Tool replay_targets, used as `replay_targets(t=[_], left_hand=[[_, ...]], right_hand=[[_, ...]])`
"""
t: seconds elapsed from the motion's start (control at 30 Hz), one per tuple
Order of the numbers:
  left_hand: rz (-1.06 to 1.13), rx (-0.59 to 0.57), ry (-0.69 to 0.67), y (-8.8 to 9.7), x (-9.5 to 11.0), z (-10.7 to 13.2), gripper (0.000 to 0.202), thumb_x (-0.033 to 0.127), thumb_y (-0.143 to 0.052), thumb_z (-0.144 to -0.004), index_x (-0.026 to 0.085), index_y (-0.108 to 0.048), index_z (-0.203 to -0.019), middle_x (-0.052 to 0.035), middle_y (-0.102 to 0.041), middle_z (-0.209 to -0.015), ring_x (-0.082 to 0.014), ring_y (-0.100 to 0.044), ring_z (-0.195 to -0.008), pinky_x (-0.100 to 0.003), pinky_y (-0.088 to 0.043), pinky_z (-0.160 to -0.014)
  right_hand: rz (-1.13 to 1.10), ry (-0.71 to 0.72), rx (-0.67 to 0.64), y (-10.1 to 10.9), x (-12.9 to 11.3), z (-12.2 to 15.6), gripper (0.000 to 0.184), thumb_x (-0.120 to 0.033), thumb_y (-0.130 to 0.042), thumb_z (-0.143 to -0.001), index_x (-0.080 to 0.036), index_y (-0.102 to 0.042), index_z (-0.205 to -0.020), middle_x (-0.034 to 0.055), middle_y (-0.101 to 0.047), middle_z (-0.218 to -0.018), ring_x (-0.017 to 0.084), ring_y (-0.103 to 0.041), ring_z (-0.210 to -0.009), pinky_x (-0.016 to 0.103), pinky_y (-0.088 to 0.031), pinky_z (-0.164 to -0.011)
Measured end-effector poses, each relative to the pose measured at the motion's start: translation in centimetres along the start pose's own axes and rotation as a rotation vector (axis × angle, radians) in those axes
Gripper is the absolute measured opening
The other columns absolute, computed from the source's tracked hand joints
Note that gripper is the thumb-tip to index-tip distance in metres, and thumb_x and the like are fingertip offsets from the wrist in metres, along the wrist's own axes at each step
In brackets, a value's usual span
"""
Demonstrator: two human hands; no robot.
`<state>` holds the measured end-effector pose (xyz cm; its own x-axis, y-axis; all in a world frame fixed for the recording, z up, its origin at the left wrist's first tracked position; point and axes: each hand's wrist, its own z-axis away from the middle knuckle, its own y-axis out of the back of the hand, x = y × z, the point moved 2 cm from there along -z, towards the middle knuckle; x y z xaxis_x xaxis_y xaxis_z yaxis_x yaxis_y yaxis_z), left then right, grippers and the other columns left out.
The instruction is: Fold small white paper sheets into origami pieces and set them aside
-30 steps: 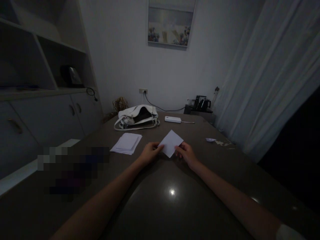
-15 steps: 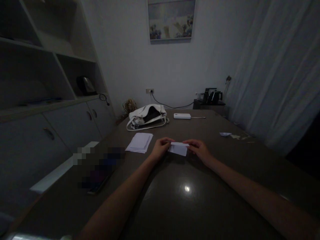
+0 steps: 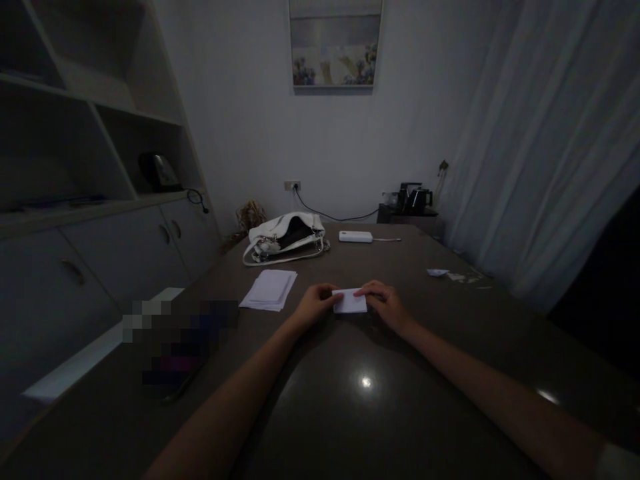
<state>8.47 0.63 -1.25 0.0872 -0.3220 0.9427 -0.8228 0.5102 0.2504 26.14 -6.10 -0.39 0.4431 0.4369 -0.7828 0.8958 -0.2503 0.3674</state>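
the white paper (image 3: 350, 305) is held folded, oblong.

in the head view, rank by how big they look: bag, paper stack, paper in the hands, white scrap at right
Largest to smallest, as they look:
1. bag
2. paper stack
3. held paper
4. white scrap

White handbag (image 3: 271, 227) near a slim white device (image 3: 355, 237) on the table (image 3: 320, 413), framed picture (image 3: 335, 47) on the wall (image 3: 240, 113).

I'm viewing a home or office room, unsure which: a framed picture (image 3: 335, 43) is hanging, cabinets (image 3: 120, 247) are standing past the table's (image 3: 320, 413) left edge, a curtain (image 3: 540, 153) is draping beyond its right, a handbag (image 3: 260, 233) is lying near its far-left corner.
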Motion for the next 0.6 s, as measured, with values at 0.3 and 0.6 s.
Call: replay_targets(t=[0.3,0.6], left_hand=[[0.043,0.039,-0.011,0.2,0.0,0.1,0.039,0.038,-0.066,-0.068,0.008,-0.065,-0.092,-0.0056,-0.064,-0.072,-0.0153,-0.058,-0.064,-0.023,-0.042,-0.058],[0.070,0.040,0.002,0.1,-0.2,0.0,0.038,0.037,-0.065,-0.068,0.007,-0.065,-0.091,-0.0056,-0.065,-0.071,-0.0151,-0.058,-0.063,-0.022,-0.041,-0.056]], right_hand=[[-0.198,-0.241,-0.053,-0.8,0.8,-0.1,0.041,-0.043,-0.056,-0.074,-0.014,-0.060,-0.103,0.0025,-0.061,-0.068,0.010,-0.051,-0.047,0.019,-0.038,-0.039],[-0.193,-0.266,-0.041,-0.8,1.3,-0.3,0.036,-0.048,-0.061,-0.068,-0.013,-0.063,-0.075,-0.0019,-0.056,-0.051,0.008,-0.046,-0.039,0.019,-0.036,-0.038]])
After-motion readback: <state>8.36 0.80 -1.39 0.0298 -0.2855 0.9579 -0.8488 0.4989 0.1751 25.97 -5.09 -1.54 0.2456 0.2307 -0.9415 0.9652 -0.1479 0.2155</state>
